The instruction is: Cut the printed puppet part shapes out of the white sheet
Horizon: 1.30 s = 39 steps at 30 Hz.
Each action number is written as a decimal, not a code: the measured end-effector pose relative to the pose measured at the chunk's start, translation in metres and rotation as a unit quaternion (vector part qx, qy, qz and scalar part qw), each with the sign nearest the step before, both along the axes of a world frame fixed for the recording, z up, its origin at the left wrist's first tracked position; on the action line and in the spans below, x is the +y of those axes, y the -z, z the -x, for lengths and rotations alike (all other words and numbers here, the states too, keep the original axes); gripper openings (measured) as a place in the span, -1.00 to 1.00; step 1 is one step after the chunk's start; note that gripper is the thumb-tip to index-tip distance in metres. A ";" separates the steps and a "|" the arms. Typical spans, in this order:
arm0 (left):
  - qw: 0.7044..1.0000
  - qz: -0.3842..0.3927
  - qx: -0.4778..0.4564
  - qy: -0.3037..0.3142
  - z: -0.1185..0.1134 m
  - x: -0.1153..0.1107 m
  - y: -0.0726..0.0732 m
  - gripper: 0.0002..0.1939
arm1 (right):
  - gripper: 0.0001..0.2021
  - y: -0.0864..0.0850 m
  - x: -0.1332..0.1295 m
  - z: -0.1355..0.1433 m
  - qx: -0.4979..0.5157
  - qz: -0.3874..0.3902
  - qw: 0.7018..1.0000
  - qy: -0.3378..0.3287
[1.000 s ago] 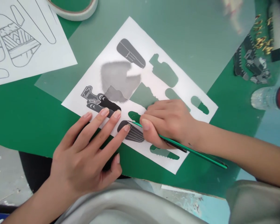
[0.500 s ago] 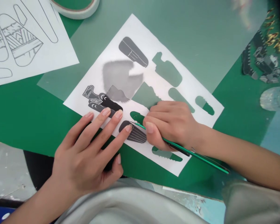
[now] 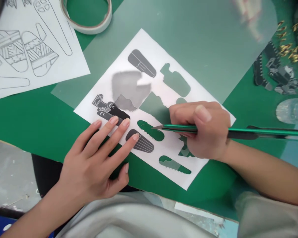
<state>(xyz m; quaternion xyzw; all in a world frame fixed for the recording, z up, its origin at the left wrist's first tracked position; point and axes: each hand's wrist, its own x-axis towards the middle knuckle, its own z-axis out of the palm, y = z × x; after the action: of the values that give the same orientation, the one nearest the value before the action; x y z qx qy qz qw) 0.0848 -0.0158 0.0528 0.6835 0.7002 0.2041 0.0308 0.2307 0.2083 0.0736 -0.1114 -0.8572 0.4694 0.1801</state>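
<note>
A white sheet (image 3: 172, 168) with several cut-out openings and dark printed shapes lies diagonally on the green mat. My left hand (image 3: 94, 162) rests on its lower left edge, fingers spread; the index fingertip touches a striped dark shape (image 3: 145, 143). Beside the other fingertips is a black patterned piece (image 3: 101, 105). My right hand (image 3: 203, 129) is closed around a green pen-like tool (image 3: 243, 133), held nearly level. The dark pointed tip of the tool is over a green opening near the middle of the sheet. Part of the sheet is hidden under my right hand.
A roll of tape (image 3: 99, 29) stands at the top left beside a sheet with line drawings (image 3: 74, 66). A translucent sheet (image 3: 201, 33) lies beneath the white one. At the right are dark cut pieces (image 3: 278, 72), gold bits (image 3: 285, 49) and a clear container (image 3: 290, 110).
My right hand has turned and moved up and right, swinging the tool from slanted to nearly level. Its tip has left the striped shape. My left hand stays on the sheet.
</note>
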 end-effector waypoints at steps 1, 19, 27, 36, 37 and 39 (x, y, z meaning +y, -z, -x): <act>1.000 0.003 0.001 0.002 0.000 0.000 -0.001 -0.42 | -0.62 -0.001 0.000 -0.002 0.007 -0.002 1.000 0.003; 0.995 0.057 0.060 0.061 0.001 -0.006 -0.004 -0.23 | -0.54 0.021 -0.004 -0.003 0.122 -0.158 0.976 -0.089; 0.994 0.072 0.048 0.062 -0.002 -0.006 -0.009 -0.32 | -0.58 0.020 -0.006 -0.002 0.113 -0.140 0.980 -0.090; 0.991 0.109 0.028 0.076 0.001 -0.007 -0.008 -0.19 | -0.61 0.020 -0.005 -0.002 0.097 -0.126 0.981 -0.108; 0.991 0.109 0.029 0.077 0.001 -0.008 -0.007 -0.18 | -0.61 0.020 -0.004 -0.002 0.098 -0.121 0.982 -0.108; 0.991 0.103 0.032 0.078 0.000 -0.008 -0.006 -0.18 | -0.60 0.020 -0.003 -0.002 0.099 -0.112 0.983 -0.106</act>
<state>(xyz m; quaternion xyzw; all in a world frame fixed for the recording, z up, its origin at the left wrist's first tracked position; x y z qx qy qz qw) 0.0848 -0.0235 0.0589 0.7355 0.6624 0.1059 0.0950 0.2326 0.2050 0.0535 0.0485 -0.8893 0.3954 0.2245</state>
